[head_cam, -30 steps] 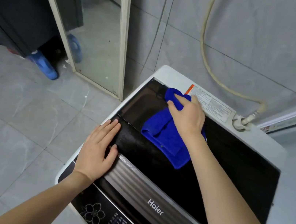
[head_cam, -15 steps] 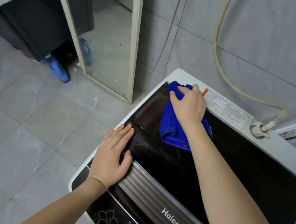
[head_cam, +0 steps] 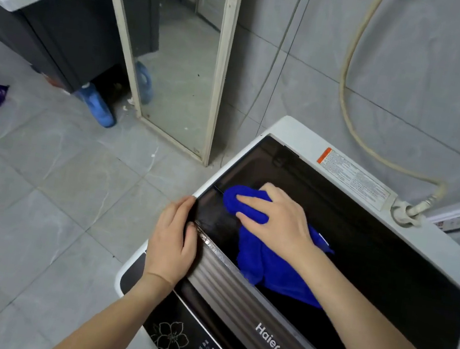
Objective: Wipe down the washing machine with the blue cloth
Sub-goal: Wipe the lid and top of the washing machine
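A white top-loading washing machine with a glossy black lid fills the lower right. A bright blue cloth lies crumpled on the lid's left half. My right hand presses flat on the cloth, fingers spread toward the lid's left edge. My left hand rests on the machine's left rim, fingers curled over the lid's edge beside a ribbed silver strip. The control panel runs along the front.
A tall mirror leans on the tiled wall left of the machine. A beige hose runs to an inlet at the machine's back right. A blue bottle lies under a dark cabinet. Grey tiled floor spreads to the left.
My right hand has dragged the cloth from the lid's far left corner back toward the front. My left hand has slid from the lid's surface onto its left edge.
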{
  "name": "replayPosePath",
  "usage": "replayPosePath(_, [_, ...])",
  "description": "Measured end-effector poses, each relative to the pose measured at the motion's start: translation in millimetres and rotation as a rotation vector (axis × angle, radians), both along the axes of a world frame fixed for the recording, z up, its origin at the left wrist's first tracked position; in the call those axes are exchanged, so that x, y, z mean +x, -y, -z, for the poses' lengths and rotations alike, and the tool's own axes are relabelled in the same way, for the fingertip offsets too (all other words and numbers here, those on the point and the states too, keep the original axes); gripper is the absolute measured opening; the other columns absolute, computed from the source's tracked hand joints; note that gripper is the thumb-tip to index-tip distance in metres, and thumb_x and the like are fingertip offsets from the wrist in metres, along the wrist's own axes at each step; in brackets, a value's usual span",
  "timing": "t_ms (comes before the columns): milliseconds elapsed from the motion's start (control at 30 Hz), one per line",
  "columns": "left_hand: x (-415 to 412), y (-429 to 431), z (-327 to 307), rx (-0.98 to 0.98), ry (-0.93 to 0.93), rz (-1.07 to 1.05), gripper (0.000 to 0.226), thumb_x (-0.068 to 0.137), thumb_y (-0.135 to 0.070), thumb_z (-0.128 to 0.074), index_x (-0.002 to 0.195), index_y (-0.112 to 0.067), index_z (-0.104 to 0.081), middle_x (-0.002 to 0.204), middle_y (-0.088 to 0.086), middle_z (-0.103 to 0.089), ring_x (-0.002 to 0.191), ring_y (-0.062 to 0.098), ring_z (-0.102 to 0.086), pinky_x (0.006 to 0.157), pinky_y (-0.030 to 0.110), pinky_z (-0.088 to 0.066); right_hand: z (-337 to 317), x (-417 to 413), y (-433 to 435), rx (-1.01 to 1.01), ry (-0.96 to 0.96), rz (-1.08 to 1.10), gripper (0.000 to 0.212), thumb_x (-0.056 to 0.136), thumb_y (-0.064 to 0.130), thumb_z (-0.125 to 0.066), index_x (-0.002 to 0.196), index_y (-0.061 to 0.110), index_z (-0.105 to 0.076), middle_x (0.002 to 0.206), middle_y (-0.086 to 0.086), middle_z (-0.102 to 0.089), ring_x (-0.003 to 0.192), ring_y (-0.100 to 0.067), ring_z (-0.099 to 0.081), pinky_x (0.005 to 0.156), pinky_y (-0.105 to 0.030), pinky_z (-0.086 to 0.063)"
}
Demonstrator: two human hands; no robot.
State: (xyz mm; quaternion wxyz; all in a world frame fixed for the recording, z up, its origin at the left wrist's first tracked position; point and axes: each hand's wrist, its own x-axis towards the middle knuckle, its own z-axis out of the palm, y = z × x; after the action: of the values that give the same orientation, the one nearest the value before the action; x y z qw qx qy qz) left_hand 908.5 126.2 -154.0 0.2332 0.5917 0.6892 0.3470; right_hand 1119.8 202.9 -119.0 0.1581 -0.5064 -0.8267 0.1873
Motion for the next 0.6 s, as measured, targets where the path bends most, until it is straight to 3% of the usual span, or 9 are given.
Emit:
replayPosePath(133, [-0.3, -0.8, 0.4, -0.023, -0.013, 0.004, 0.053, 0.090, -0.025, -0.035, 0.136, -0.010, -0.056, 0.135, -0.002, -0.056, 0.126, 0.012, -0.048, 0.108, 0.004, -0.022, -1.3, 13.4, -82.4, 0.002, 0.062, 0.470, 0.041, 0.096, 0.048, -0.058, 0.132, 0.029, -0.064, 0.118, -0.005, -0.056, 0.109, -0.024, -0.057, 0.079, -0.031, -0.044])
replayPosePath(200, [-0.7, -0.5, 1.3, -0.015, -0.027, 0.005, 0.054, 0.090, -0.025, -0.035, 0.137, -0.010, -0.055, 0.134, -0.002, -0.056, 0.125, 0.011, -0.048, 0.108, 0.004, -0.022, -5.9, 5.4, -118.4, 0.015, 0.078, 0.595, 0.041, 0.098, 0.046, -0.056, 0.133, 0.027, -0.063, 0.125, -0.008, -0.056, 0.112, -0.027, -0.057, 0.078, -0.030, -0.039])
replayPosePath(300, [-1.3, -0.2, 2.0, -0.011, -0.030, 0.015, 0.054, 0.090, -0.026, -0.035, 0.138, -0.010, -0.055, 0.134, -0.002, -0.056, 0.126, 0.011, -0.048, 0.109, 0.007, -0.023, -7.9, -10.7, -145.3, -0.013, 0.043, 0.512, 0.042, 0.097, 0.045, -0.058, 0.134, 0.025, -0.063, 0.136, -0.009, -0.053, 0.124, -0.027, -0.053, 0.089, -0.032, -0.043])
replayPosePath(400, [-1.2, -0.8, 2.0, -0.016, -0.022, 0.018, 0.054, 0.090, -0.025, -0.036, 0.137, -0.008, -0.055, 0.134, 0.000, -0.056, 0.127, 0.012, -0.048, 0.110, 0.008, -0.024, -10.4, -25.8, -135.7, -0.074, 0.023, 0.317, 0.041, 0.092, 0.048, -0.062, 0.127, 0.026, -0.067, 0.128, -0.004, -0.056, 0.121, -0.024, -0.054, 0.095, -0.035, -0.045])
replayPosePath(600, [-2.0, -0.2, -0.2, -0.031, -0.023, 0.034, 0.054, 0.090, -0.023, -0.036, 0.138, -0.007, -0.054, 0.135, 0.003, -0.055, 0.128, 0.016, -0.049, 0.112, 0.017, -0.029, -3.4, -18.0, -34.0, 0.034, 0.028, -0.020, 0.036, 0.092, 0.045, -0.065, 0.125, 0.032, -0.068, 0.095, 0.008, -0.049, 0.094, -0.014, -0.051, 0.069, -0.028, -0.043])
